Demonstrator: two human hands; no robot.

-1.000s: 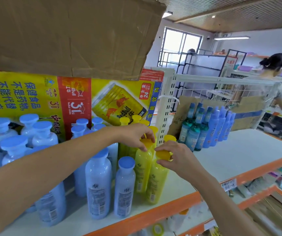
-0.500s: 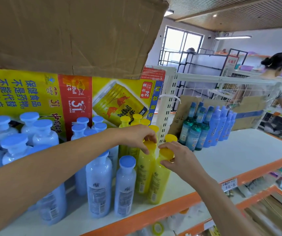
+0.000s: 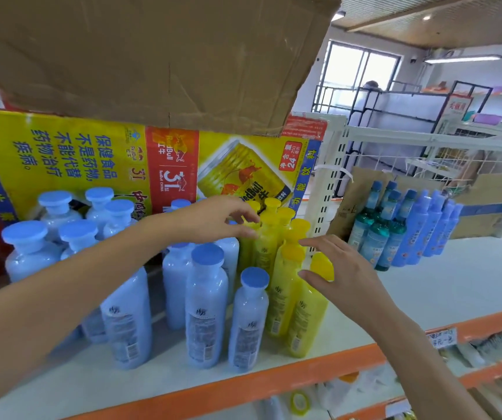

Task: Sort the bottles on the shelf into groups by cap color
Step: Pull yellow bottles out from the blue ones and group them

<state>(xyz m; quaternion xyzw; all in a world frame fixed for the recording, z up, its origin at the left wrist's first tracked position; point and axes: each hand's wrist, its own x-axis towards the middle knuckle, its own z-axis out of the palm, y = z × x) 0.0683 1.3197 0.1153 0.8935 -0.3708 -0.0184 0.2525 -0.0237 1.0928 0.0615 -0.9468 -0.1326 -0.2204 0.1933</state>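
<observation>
**Head view**

- **Shelf** (image 3: 425, 298): white deck with an orange front lip. It carries all the stock below.
- **Yellow-capped bottles** (image 3: 277, 234): a tight upright cluster at centre, running back toward twelve o'clock. The caps match, so this is judged a group already formed.
- **Front yellow bottle** (image 3: 307, 316): upright at five o'clock of that cluster, touching its neighbour.
- **Blue-capped bottles** (image 3: 205, 298): upright at nine o'clock of the yellow cluster and meeting it along one edge. Judged the second colour group.
- **Spray bottles** (image 3: 395, 228): at three o'clock, well apart, against the wire back.
- **Red Bull carton** (image 3: 77, 165): behind the stock at eleven o'clock.
- **Cardboard flap** (image 3: 152, 56): overhead at twelve o'clock.
- **Left hand** (image 3: 213, 219): the forearm comes in from eight o'clock above the blue caps, with the palm down over the rear yellow bottles.
  - The fingers (image 3: 245, 215) are loosely curved, thumb and forefinger parted beside a rear neck. Whether they pinch it cannot be told.
  - Judged to be steadying the back row.
- **Right hand** (image 3: 343, 274): the forearm comes in from five o'clock.
  - The fingers (image 3: 313, 242) are spread and nearly straight, with the thumb against the front yellow bottle beside its cap.
  - Judged placed to press this bottle into its group, not to lift it.
</observation>
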